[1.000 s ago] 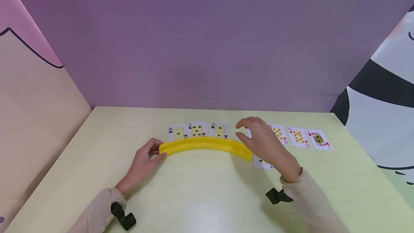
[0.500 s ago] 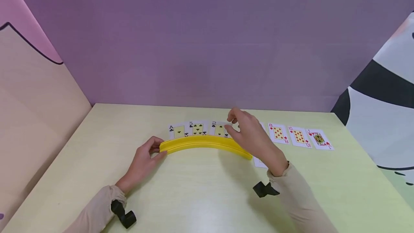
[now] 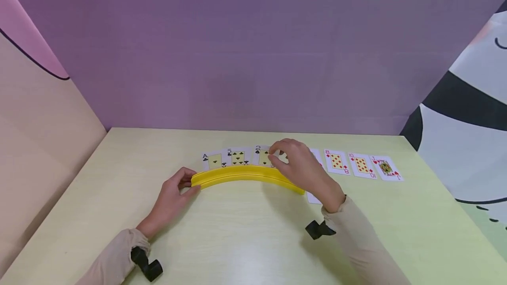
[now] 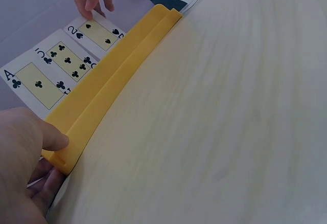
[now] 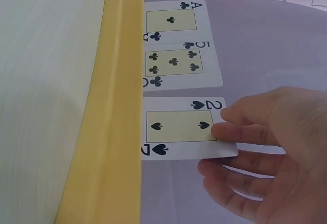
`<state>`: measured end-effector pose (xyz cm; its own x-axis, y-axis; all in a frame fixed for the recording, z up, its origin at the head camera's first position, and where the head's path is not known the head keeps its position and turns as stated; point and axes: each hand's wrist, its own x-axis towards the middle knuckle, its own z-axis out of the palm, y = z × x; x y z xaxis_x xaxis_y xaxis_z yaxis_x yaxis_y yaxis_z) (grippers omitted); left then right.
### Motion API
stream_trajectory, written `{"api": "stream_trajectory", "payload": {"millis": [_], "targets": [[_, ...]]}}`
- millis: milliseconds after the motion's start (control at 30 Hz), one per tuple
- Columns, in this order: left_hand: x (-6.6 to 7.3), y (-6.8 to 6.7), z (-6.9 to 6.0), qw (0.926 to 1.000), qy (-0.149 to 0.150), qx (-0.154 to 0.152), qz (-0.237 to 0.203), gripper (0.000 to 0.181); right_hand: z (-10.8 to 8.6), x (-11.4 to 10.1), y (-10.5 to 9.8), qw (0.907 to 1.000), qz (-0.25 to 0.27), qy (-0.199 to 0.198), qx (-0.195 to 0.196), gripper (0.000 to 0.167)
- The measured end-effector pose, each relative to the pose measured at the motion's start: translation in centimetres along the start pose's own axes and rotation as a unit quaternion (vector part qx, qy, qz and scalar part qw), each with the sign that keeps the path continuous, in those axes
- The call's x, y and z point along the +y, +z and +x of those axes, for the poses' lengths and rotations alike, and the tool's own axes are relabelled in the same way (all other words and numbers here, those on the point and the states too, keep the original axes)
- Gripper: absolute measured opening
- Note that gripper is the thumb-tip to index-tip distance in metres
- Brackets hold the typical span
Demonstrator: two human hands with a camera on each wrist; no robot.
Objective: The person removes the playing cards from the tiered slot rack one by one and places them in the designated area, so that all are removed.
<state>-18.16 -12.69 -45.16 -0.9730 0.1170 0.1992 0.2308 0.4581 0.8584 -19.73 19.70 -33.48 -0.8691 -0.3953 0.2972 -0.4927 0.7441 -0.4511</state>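
My left hand [image 3: 170, 201] grips the left end of a curved yellow playing-card holder [image 3: 241, 173], thumb on its near side. Standing in its slot are an ace of clubs [image 5: 171, 19], a five of clubs [image 5: 173, 63] and a two of spades [image 5: 179, 127]. My right hand [image 3: 301, 166] is over the holder's right part and pinches the two of spades at its upper corner. The right wrist view shows the thumb on that card's face and other fingers by its edge.
To the right on the table [image 3: 237, 232] lie an eight of diamonds [image 3: 336, 162], a ten of diamonds [image 3: 361, 165] and a red-suited jack [image 3: 385, 168]. Other cards are partly hidden by my right hand. A purple backdrop [image 3: 253, 56] rises behind the table.
My right hand has moved left from above the cards on the right to the two of spades and closed on its corner. The left hand keeps its grip on the holder.
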Motion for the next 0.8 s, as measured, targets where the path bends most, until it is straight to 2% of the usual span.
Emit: {"api": "stream_trajectory", "payload": {"millis": [367,800], "targets": [[0.12,-0.06,-0.04,1.0,-0.001,0.001,0.002,0.028,0.05,0.02,0.08,0.9995,0.031,-0.004,-0.008,0.015],[0.18,0.0,0.03,1.0,-0.006,0.001,0.002,0.029,-0.05,-0.12,-0.52,0.9997,0.023,-0.007,-0.004,0.015]]}}
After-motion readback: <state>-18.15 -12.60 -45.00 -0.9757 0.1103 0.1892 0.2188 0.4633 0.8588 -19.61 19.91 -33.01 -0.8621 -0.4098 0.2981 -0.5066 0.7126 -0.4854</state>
